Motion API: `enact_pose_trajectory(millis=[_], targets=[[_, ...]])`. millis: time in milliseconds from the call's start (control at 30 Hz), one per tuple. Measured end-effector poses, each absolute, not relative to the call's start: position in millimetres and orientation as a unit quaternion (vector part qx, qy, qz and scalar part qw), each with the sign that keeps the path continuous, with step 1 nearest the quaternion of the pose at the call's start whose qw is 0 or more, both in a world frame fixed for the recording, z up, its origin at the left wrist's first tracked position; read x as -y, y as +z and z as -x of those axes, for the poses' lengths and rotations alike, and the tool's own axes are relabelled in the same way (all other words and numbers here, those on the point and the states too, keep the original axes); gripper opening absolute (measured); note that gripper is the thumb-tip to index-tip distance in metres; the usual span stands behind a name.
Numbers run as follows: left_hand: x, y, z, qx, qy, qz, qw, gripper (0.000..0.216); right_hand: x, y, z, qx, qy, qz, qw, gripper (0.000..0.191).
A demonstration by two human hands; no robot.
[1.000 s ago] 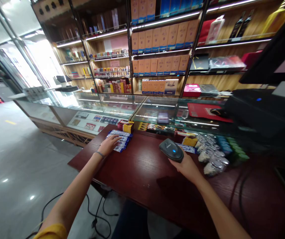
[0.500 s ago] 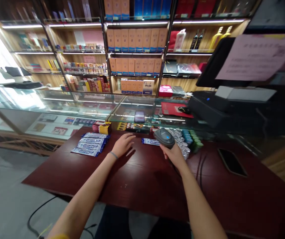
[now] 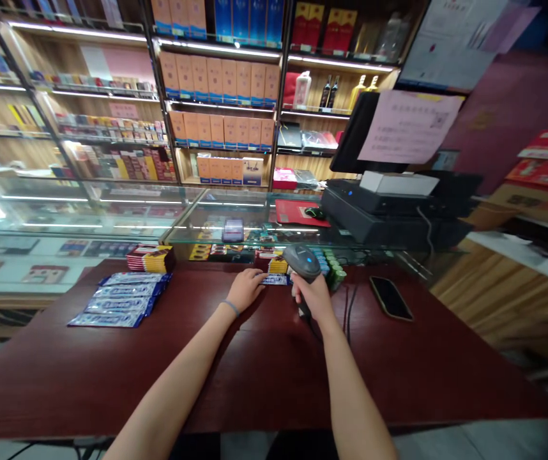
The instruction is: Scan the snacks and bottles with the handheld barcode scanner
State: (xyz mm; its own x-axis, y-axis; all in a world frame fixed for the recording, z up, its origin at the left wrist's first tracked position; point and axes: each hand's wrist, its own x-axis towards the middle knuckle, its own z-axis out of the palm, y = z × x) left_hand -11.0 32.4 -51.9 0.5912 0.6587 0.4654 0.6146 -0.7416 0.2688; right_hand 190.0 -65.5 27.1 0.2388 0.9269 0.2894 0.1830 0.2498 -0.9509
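My right hand (image 3: 313,295) is wrapped round the grip of a dark handheld barcode scanner (image 3: 302,262) with a blue light on top, held over the dark red table (image 3: 255,377). My left hand (image 3: 246,288) rests just left of it, fingertips on a small blue-and-white packet (image 3: 274,279) lying flat near the table's far edge. Whether those fingers pinch the packet or only touch it is unclear.
A pile of blue-and-white packets (image 3: 121,298) lies at the left, with a red-and-yellow stack (image 3: 151,257) behind. A black phone (image 3: 391,297) lies at the right, beside cables. A glass counter (image 3: 159,217), cash register (image 3: 389,204) and stocked shelves (image 3: 221,96) stand behind.
My left hand left the packet pile and moved right onto the single packet. My right hand with the scanner came in beside it. The view swung to the right.
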Motion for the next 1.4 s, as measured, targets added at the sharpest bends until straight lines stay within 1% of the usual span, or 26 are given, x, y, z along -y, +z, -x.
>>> enact_pose_trajectory(millis=[100,233,367,433,500,600,667,700,767,833,967,1133,1233,1400], targets=[[-34.8,-57.6,10.5,-0.371,0.266,-0.889,0.034,0.037,64.3,24.9,-191.2,0.527,0.326,0.521,0.586,0.029],[-33.2,-59.2,11.3,-0.376,0.241,-0.894,0.041,0.028,64.8,24.2,-191.1,0.526,0.336,0.524,0.580,0.031],[-30.1,-53.7,15.1,-0.365,0.264,-0.888,0.094,0.026,67.0,26.0,-189.1,0.537,0.323,0.524,0.577,0.031],[-29.9,-47.6,19.7,-0.380,0.322,-0.853,0.158,0.027,68.2,28.1,-186.9,0.534,0.323,0.523,0.580,0.030],[-30.1,-39.9,27.3,-0.411,0.394,-0.783,0.251,0.026,69.3,30.8,-183.9,0.529,0.328,0.524,0.582,0.028],[-26.7,-28.9,45.7,-0.444,0.453,-0.629,0.449,0.027,70.9,34.1,-178.7,0.532,0.328,0.526,0.577,0.030],[-20.9,-24.6,62.0,-0.421,0.455,-0.524,0.584,0.032,71.8,33.8,-175.2,0.545,0.331,0.523,0.566,0.038],[-17.3,-23.5,70.8,-0.403,0.454,-0.480,0.633,0.034,72.0,32.6,-173.6,0.554,0.335,0.521,0.557,0.044],[-10.5,-23.0,87.6,-0.383,0.455,-0.414,0.689,0.034,72.2,28.2,-170.2,0.578,0.338,0.523,0.528,0.056],[-5.6,-23.5,101.3,-0.385,0.463,-0.370,0.707,0.031,71.7,22.4,-166.5,0.611,0.326,0.534,0.485,0.061],[-2.8,-23.4,113.1,-0.385,0.486,-0.334,0.710,0.029,70.1,12.4,-158.2,0.676,0.280,0.546,0.407,0.055],[-2.0,-21.8,111.8,-0.387,0.495,-0.336,0.702,0.024,69.2,8.0,-151.6,0.705,0.264,0.550,0.362,0.052],[-1.6,-22.0,112.2,-0.383,0.497,-0.335,0.703,0.025,68.8,8.4,-151.5,0.702,0.269,0.550,0.364,0.052],[-2.6,-26.6,113.4,-0.369,0.495,-0.342,0.708,0.028,67.9,9.2,-152.3,0.683,0.294,0.523,0.416,0.054]])
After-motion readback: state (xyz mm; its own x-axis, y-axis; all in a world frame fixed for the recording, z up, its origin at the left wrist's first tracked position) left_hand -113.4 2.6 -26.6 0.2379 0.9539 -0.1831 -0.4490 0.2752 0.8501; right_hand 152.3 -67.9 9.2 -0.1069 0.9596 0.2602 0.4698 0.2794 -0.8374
